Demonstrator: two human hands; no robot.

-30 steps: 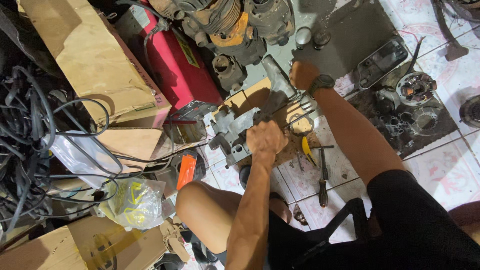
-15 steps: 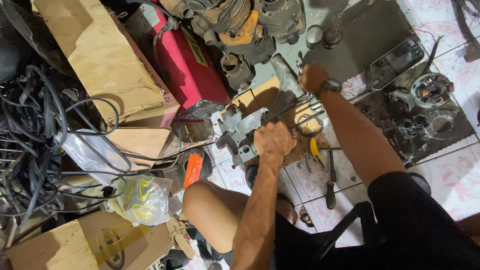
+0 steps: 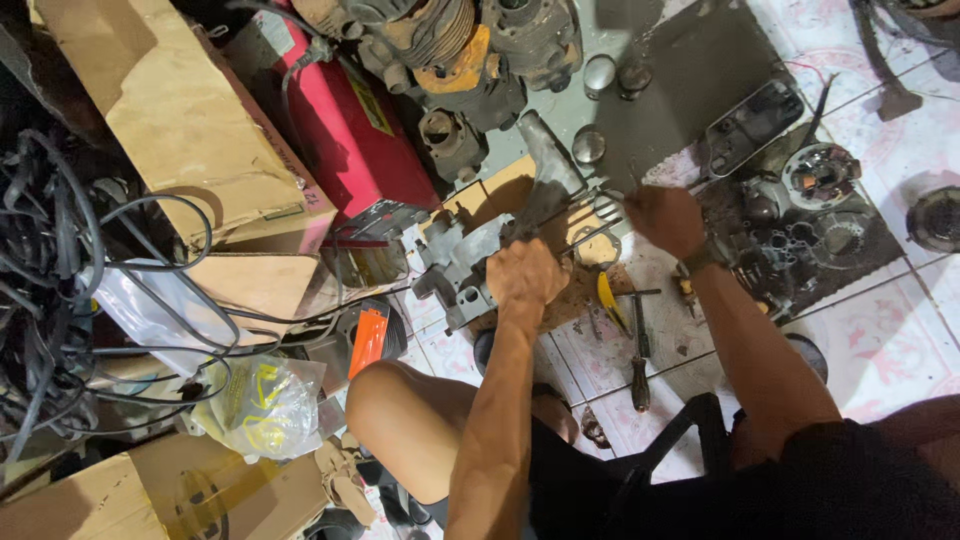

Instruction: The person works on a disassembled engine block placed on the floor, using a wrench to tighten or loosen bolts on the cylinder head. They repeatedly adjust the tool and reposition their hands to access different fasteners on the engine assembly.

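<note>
Left hand (image 3: 525, 275) has a clenched grip on the grey metal engine casing (image 3: 470, 262) at centre frame, on the tiled floor (image 3: 900, 300), while the right hand (image 3: 665, 218) closes around its long studs (image 3: 580, 215). That casting looks heavy, rigid and greasy, best held by its solid body, not the thin studs. Room is tight: red machine (image 3: 345, 135) and cardboard boxes (image 3: 170, 120) crowd upper left, screwdriver (image 3: 640, 345) lower right.
</note>
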